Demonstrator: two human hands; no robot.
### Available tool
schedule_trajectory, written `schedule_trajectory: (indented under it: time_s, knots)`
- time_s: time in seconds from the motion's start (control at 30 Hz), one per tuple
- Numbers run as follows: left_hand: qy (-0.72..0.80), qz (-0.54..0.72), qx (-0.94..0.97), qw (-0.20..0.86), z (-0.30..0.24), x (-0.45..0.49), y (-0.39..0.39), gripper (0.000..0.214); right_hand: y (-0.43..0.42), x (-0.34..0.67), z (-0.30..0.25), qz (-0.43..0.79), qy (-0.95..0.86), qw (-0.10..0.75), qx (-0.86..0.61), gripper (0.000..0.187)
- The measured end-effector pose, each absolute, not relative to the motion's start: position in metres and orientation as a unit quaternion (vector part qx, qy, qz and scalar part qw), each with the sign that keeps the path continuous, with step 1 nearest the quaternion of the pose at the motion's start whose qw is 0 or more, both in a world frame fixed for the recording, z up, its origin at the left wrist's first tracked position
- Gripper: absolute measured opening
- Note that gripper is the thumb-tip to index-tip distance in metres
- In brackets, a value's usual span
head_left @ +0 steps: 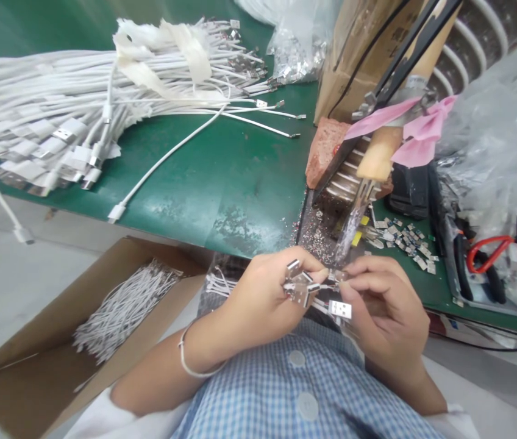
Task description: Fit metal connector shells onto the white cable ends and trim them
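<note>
Metal plugs [303,289] on white cables [219,285] bunch in the left hand [263,299], grip curled round them; the right hand [386,299] pinches one plug. One of two cardboard boxes [350,64] bears unreadable writing.

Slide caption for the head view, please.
The left hand holds a bunch of USB-ended white cables while the right hand pinches a small metal connector beside a green workbench.

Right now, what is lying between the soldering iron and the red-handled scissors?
The head view shows small metal pieces on the green table, then black tool handles.
</note>
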State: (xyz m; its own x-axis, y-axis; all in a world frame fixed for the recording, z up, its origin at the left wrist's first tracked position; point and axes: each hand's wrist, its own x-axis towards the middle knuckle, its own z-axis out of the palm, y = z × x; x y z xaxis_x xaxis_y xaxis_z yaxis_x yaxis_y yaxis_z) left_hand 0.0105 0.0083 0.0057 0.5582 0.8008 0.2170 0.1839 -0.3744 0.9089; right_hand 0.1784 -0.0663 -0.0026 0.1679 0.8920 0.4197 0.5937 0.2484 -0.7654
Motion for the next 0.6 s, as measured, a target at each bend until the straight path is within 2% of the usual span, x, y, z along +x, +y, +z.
schedule_trajectory:
  time_s: [0.6]
  knots:
    - [0.307,0.378,0.753,0.442,0.0034,0.0118,0.0064,0.007,-0.065,0.1799,-0.0038,0.149,-0.641,0.489,-0.572,0.016]
